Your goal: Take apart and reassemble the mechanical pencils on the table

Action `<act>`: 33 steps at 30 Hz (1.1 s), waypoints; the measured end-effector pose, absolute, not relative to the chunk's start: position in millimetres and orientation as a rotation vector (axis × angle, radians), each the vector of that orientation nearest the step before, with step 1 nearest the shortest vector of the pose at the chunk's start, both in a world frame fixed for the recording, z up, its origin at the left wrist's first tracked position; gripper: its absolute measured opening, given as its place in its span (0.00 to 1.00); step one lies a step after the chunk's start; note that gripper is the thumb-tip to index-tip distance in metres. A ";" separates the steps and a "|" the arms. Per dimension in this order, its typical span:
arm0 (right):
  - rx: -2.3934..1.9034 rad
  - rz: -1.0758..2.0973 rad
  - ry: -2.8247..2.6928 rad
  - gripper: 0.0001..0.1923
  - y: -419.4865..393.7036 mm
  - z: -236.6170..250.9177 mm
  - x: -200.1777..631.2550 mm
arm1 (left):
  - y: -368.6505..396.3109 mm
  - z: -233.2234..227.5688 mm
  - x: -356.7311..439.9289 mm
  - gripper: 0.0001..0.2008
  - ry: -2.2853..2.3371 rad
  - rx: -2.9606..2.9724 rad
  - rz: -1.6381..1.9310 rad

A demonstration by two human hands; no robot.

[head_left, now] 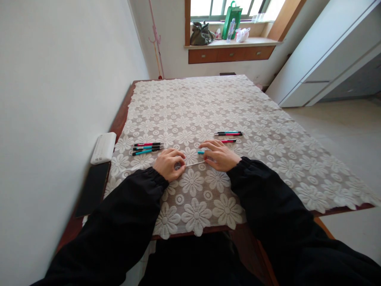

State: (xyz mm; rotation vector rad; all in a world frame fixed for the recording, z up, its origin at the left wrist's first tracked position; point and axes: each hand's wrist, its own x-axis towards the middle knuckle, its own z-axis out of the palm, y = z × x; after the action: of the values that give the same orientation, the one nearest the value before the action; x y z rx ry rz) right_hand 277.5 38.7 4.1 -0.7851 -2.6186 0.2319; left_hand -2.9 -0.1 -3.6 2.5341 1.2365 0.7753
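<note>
A thin white cord (195, 163) stretches between my two hands, low over the lace tablecloth. My left hand (169, 163) is closed, with thumb and forefinger pinched at the cord's left end. At the other end, my right hand (219, 156) pinches the cord, its other fingers bent forward over the cloth. The blue end of a pen (201, 152) shows beside the right fingers; the hand hides the rest of it. Beyond that hand lies a pink and black pen (228, 141), partly covered. Whether the right fingers touch either pen, I cannot tell.
Several pink or blue pens (147, 148) lie grouped left of my left hand. Two more pens (228, 133) lie farther right. A white box-shaped device (103, 148) and a dark phone-like slab (93, 190) sit along the table's left edge, by the wall.
</note>
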 end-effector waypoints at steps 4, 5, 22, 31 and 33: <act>-0.776 0.270 -2.629 0.07 37.2 3.6 275.3 | 0.4 -4.1 -2.9 0.05 1.228 2.526 0.781; -0.783 0.272 -2.632 0.07 37.3 3.6 275.4 | 0.5 -4.2 -2.9 0.05 1.227 2.525 0.783; -0.762 0.308 -2.644 0.05 39.1 2.2 276.9 | 2.5 -4.7 -4.0 0.04 1.262 2.506 0.824; -0.813 0.300 -2.610 0.05 37.0 -0.6 273.2 | 3.7 -7.0 -5.6 0.05 1.264 2.497 0.833; -0.820 0.298 -2.610 0.05 37.0 -1.6 272.6 | 3.6 -6.8 -5.4 0.04 1.250 2.496 0.834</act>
State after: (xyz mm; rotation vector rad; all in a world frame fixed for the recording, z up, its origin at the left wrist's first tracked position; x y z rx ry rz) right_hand 272.6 37.0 -1.6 -0.8199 -2.6099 0.2982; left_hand -5.4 3.6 -6.8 2.4958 1.2502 0.8338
